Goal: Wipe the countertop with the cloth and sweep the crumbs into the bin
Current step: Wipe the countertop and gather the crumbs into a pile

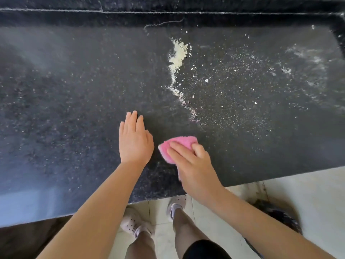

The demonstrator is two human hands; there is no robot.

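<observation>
Cloth (180,146) pressed under my right hand (194,169), fingers curled over it, lower centre of frame; my left hand (134,139) lies flat, holding nothing. Crumbs (178,57) ridge upper centre. Risk: a fast stroke scatters them off the countertop (74,90) edge.

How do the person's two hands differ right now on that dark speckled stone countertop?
The left hand lies flat with straight fingers and holds nothing; the right hand presses a pink cloth. The left sits on the cleaner side, the right nearer the pale crumb line. Both rest on the dark speckled stone countertop.
</observation>
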